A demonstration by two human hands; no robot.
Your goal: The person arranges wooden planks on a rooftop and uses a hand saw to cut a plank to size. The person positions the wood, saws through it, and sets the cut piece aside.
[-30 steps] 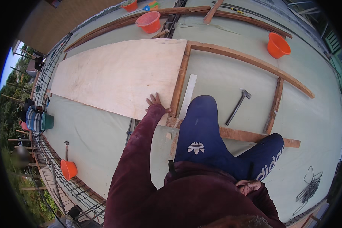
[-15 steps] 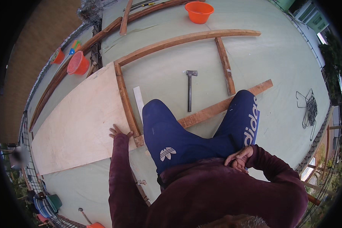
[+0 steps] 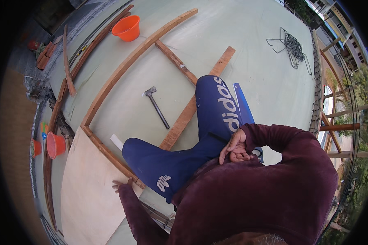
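My left hand (image 3: 122, 185) rests with fingers spread on a pale plywood sheet (image 3: 92, 179), its thumb side by the near corner of a wooden frame (image 3: 110, 153). In front of my waist is my right hand (image 3: 236, 148), palm partly turned up, fingers loosely bent and apart, with nothing visible in it. A handsaw (image 3: 243, 104) with a blue blade lies beside my right leg, its handle partly hidden by my right arm. Between the frame's beams lies a hammer (image 3: 157, 107) with a dark handle. A plank (image 3: 184, 118) passes under my legs.
An orange basin (image 3: 126, 28) stands beyond the frame, and an orange bucket (image 3: 55, 145) at the left. Long timbers (image 3: 55, 118) run along the left side. Bundled dark wire (image 3: 292, 49) lies at the far right. A white strip (image 3: 117, 141) lies by my left knee.
The view has turned to the right, so the frame, hammer and basin appear swung leftward. My left hand stays on the plywood by the frame corner; my right hand stays near my waist.
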